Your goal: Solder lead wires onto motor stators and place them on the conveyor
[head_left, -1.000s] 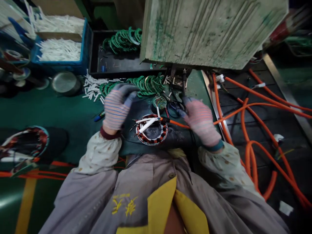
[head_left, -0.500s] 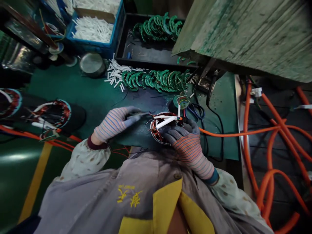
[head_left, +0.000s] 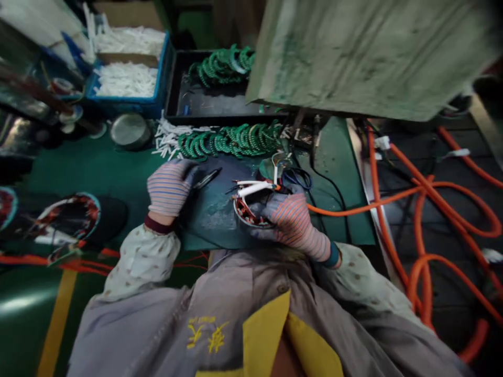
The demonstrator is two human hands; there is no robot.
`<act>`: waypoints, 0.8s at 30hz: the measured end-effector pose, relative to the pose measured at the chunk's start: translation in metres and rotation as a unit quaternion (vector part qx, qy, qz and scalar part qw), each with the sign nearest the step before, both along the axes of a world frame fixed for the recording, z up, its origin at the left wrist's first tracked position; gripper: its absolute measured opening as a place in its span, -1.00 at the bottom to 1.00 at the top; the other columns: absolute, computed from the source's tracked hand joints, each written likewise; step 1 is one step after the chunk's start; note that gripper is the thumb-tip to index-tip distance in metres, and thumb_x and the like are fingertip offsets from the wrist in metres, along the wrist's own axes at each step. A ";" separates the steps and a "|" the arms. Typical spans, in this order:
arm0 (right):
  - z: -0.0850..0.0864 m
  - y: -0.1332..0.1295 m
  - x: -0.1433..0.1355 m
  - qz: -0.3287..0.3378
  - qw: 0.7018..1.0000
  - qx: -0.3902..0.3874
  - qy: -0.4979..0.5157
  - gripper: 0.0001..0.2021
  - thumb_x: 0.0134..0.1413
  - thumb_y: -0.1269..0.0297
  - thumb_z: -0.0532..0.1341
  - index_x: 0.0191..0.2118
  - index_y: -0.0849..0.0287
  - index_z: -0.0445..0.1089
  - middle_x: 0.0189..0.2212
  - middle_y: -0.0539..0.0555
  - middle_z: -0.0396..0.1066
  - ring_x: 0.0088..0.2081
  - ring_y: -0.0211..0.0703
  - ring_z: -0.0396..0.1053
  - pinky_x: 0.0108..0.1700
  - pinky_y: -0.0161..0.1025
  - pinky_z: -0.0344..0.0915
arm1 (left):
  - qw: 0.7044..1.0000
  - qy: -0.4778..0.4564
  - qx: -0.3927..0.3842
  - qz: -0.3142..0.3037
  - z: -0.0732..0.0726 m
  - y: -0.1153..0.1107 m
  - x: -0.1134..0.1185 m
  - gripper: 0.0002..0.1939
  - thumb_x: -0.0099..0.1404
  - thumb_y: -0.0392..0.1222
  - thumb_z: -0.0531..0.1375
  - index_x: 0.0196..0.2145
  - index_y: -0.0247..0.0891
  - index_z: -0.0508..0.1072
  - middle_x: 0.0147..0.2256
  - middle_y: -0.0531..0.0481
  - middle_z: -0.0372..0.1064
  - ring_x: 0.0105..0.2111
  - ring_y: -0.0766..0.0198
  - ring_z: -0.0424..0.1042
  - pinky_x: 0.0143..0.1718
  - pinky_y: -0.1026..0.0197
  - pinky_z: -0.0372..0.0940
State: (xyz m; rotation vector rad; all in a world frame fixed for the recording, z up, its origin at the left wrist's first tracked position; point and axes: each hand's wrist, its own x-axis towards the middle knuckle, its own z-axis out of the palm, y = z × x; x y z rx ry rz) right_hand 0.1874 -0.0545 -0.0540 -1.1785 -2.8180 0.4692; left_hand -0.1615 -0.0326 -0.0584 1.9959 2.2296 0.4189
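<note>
My left hand (head_left: 172, 186), in a striped glove, is closed on a slim dark tool (head_left: 207, 178), whose tip points up and to the right over the green table. At the middle of the table's front edge stands a round stator (head_left: 251, 214) with copper windings, white sleeves (head_left: 255, 188) and wires on its top. My right hand (head_left: 288, 212), gloved too, grips the stator's right side, its fingers closed on the rim. An orange cable (head_left: 341, 212) runs right from near this hand. Just behind the stator sits a small green round part (head_left: 271, 168) with wires.
Green beaded arcs (head_left: 236, 140) and white tubes (head_left: 167, 137) lie behind the hands. Farther back are a black tray (head_left: 212, 107) and a blue bin (head_left: 163, 68). Another stator (head_left: 88, 214) stands left. A pale panel (head_left: 353, 63) overhangs the right; orange hoses (head_left: 420, 225) coil beyond the table.
The view has shifted. My left hand has drawn back from the stator, and a dark tool now shows in it. My right hand has turned and wraps the stator's side.
</note>
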 end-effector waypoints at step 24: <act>-0.011 0.083 0.279 -0.682 0.718 0.099 -0.096 -0.48 0.65 -0.02 0.23 0.08 0.41 0.73 0.04 0.50 0.75 0.17 0.31 0.63 0.46 0.42 0.18 | 0.997 0.028 -0.072 0.021 0.015 0.061 -0.009 -0.68 0.07 0.40 0.21 -0.49 0.21 0.51 -0.68 -0.17 0.16 -0.38 -0.61 0.61 -0.27 -0.29 0.17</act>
